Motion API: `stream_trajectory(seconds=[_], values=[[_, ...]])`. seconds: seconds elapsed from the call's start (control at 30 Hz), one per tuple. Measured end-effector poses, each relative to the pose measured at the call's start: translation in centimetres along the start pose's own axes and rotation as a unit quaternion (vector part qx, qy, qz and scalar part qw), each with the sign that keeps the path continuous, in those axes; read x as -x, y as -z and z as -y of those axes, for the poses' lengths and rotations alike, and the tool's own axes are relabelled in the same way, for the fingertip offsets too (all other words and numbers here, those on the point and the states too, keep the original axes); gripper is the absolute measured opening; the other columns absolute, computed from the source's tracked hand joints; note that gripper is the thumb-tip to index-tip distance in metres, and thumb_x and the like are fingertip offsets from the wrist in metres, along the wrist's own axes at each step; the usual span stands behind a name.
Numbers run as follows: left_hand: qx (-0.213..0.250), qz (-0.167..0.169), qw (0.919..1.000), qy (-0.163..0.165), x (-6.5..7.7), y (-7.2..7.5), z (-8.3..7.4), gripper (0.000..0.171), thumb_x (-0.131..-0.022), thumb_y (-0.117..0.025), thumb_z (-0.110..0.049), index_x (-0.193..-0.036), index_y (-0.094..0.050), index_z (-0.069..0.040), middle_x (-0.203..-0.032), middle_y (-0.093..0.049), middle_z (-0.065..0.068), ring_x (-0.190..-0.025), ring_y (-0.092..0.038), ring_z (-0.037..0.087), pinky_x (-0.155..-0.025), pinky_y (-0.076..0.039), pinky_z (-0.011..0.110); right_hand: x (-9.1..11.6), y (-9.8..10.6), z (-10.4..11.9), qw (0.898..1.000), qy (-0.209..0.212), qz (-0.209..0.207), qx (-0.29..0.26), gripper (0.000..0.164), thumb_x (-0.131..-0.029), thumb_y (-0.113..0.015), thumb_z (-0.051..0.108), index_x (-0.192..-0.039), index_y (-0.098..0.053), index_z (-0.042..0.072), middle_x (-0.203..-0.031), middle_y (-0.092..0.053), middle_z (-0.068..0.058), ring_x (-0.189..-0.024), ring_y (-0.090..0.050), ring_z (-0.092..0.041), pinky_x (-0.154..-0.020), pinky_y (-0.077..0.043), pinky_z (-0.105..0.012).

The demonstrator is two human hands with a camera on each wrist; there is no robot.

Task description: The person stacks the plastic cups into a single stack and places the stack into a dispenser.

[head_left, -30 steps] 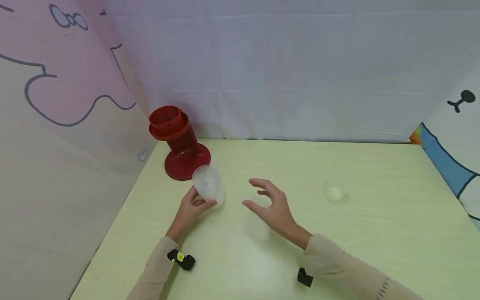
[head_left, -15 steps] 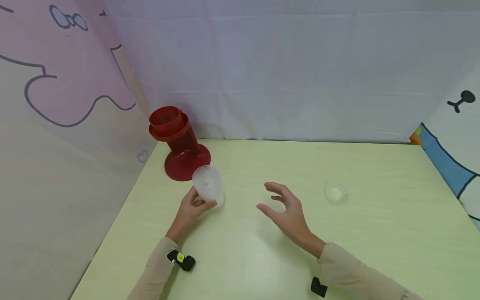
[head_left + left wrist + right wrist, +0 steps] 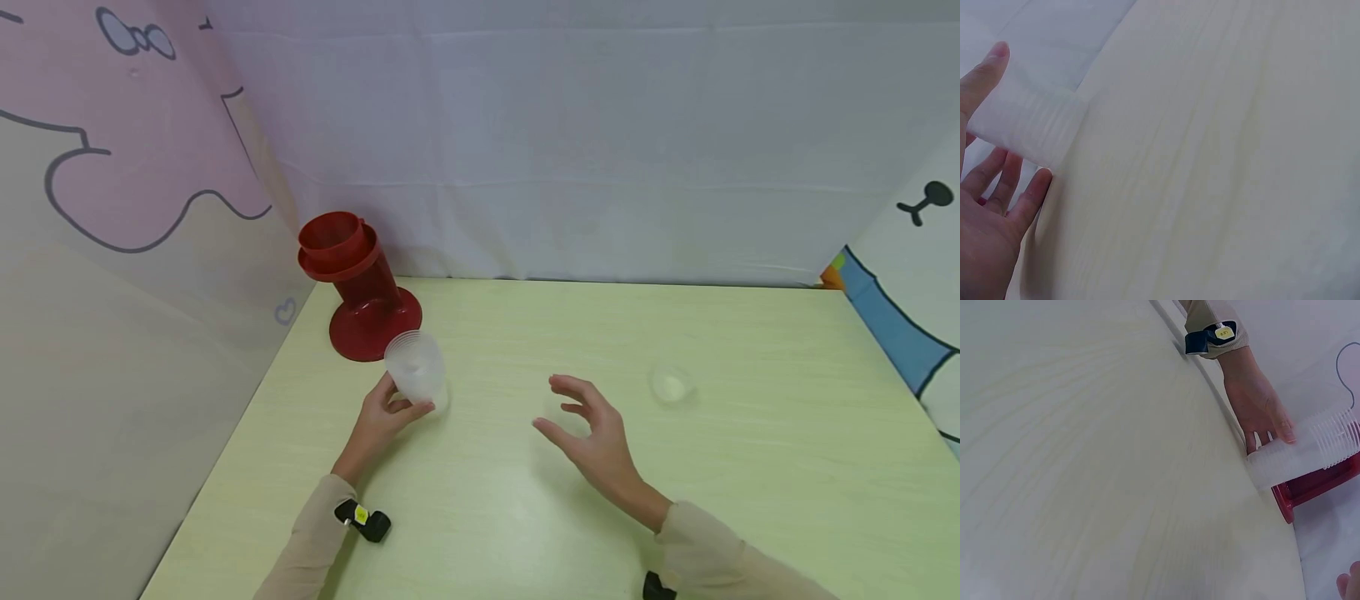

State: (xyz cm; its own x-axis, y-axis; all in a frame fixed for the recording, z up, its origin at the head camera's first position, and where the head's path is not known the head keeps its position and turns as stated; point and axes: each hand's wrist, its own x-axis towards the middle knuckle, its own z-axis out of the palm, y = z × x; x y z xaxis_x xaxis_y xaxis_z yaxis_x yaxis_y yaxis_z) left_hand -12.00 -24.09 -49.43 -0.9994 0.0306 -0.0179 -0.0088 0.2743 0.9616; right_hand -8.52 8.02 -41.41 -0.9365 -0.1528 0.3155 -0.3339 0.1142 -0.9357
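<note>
My left hand [image 3: 378, 425] grips a stack of clear plastic cups [image 3: 417, 371] with thumb and fingers around its lower part. The mouth of the stack tips toward the head camera, and the nested rims show as ridges in the right wrist view [image 3: 1335, 437]. In the left wrist view the thumb lies on one side of the cups [image 3: 1035, 125] and the fingers on the other. My right hand [image 3: 600, 446] hovers over the middle of the table, its fingers loosely bent, holding nothing. Beyond it a clear round cup [image 3: 671, 385] sits on the table.
A red stand [image 3: 365, 300] with a round base and a cup-like top stands at the back left, just behind the cup stack. Pale cloth [image 3: 570, 150] hangs along the table's back edge, and printed cloth [image 3: 127, 333] borders the left side of the light wooden table [image 3: 480, 517].
My right hand has drawn away from the stack, moving right and toward me, with its fingers kept in the same bent pose. The left hand and the cups have stayed put.
</note>
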Motion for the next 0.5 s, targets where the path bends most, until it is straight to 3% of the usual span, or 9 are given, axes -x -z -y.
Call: stream_trajectory(seconds=[0.13, 0.37, 0.5], values=[[-0.003, -0.001, 1.0000, -0.001, 0.0, -0.1, 0.0, 0.074, -0.075, -0.080, -0.036, -0.137, -0.040, -0.036, -0.131, -0.050, -0.001, -0.105, -0.062, 0.024, -0.093, -0.048, 0.042, 0.4, 0.5, -0.2, 1.000, 0.001, -0.013, -0.004, 0.049, -0.075, -0.075, -0.006, -0.119, -0.054, -0.009, -0.119, -0.058, -0.014, -0.111, -0.053, -0.034, -0.090, -0.049, -0.024], [-0.004, 0.000, 1.0000, 0.003, 0.1, -0.1, -0.2, 0.074, -0.075, -0.080, -0.037, -0.137, -0.040, -0.037, -0.131, -0.050, -0.002, -0.105, -0.062, 0.023, -0.093, -0.048, 0.043, 1.1, 1.4, -0.4, 0.999, -0.014, -0.042, 0.012, 0.050, -0.076, -0.074, -0.007, -0.121, -0.052, -0.008, -0.119, -0.057, -0.015, -0.109, -0.056, -0.017, -0.088, -0.049, -0.021], [-0.007, -0.001, 1.0000, 0.002, 0.2, -0.1, -0.3, 0.074, -0.075, -0.080, -0.037, -0.137, -0.040, -0.037, -0.130, -0.050, -0.003, -0.103, -0.063, 0.023, -0.093, -0.048, 0.042, 1.5, 1.9, -1.2, 0.998, -0.023, -0.057, 0.014, 0.053, -0.075, -0.075, -0.007, -0.123, -0.052, -0.006, -0.119, -0.057, -0.013, -0.109, -0.056, -0.021, -0.087, -0.050, -0.024]])
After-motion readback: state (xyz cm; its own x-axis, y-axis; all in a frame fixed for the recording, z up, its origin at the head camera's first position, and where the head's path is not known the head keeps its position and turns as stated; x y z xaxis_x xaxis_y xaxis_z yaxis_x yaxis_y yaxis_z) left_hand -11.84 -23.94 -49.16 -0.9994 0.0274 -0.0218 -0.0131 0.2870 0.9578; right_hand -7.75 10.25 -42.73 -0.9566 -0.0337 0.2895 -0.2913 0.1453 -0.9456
